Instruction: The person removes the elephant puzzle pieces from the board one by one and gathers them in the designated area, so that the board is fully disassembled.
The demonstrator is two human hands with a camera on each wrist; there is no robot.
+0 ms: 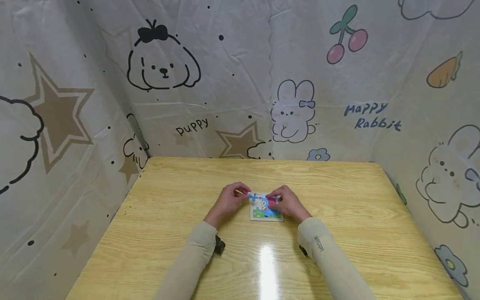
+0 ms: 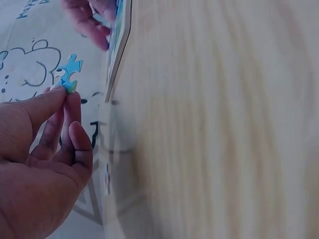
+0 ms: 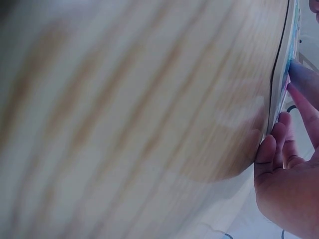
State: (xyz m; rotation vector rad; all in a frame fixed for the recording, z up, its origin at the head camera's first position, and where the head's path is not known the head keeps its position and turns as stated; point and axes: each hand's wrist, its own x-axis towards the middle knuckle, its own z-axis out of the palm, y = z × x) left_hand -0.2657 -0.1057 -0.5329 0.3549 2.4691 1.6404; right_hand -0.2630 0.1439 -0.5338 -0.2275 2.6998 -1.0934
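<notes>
My left hand [image 1: 233, 199] pinches a small blue jigsaw piece [image 2: 70, 73] between thumb and index fingertip, just off the upper left corner of a jigsaw puzzle [image 1: 258, 213]. The square puzzle lies on the table in a pale frame, with a blue cartoon figure, a pink patch and green ground. My right hand [image 1: 288, 203] is over its right side, index fingertip and thumb touching the picture around the pink patch. In the right wrist view its other fingers [image 3: 266, 152] bend in beside the board's edge. I cannot tell whether it pinches a piece or just presses.
The puzzle lies on a wood-grain table [image 1: 168, 187]. Printed cloth [image 1: 232, 50] with cartoon animals hangs behind the table and along both sides. A bright light reflection [image 1: 268, 271] falls on the tabletop between the forearms.
</notes>
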